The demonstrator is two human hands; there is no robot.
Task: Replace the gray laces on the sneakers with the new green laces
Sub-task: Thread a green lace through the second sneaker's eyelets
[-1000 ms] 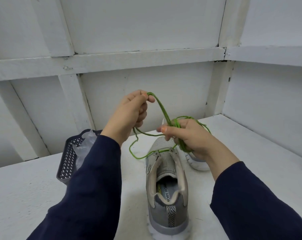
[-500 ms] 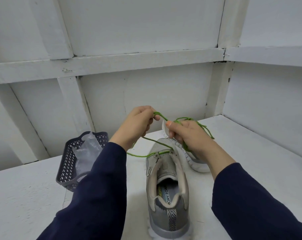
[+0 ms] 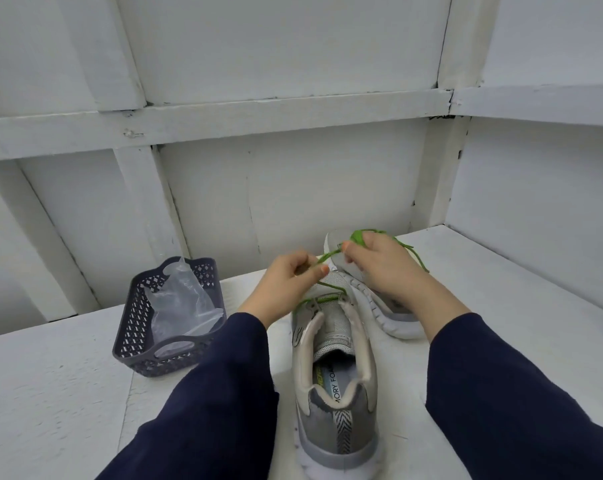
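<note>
A gray sneaker (image 3: 334, 382) stands upright on the white table, heel toward me. A green lace (image 3: 329, 255) runs from its top eyelets up to both hands. My left hand (image 3: 286, 284) pinches one strand just above the shoe's tongue. My right hand (image 3: 379, 263) grips the other strand, with more green lace bunched over its fingers. A second gray sneaker (image 3: 386, 306) lies on its side behind and to the right, partly hidden by my right hand. The front of the upright shoe is hidden under my hands.
A dark gray lattice basket (image 3: 134, 323) holding a clear plastic bag (image 3: 182, 306) stands on the white table (image 3: 51, 393) left of the shoes. White panelled walls close in behind and on the right.
Both hands have dropped from raised above the shoe to close over its tongue. The slack green loops have been drawn in short and taut.
</note>
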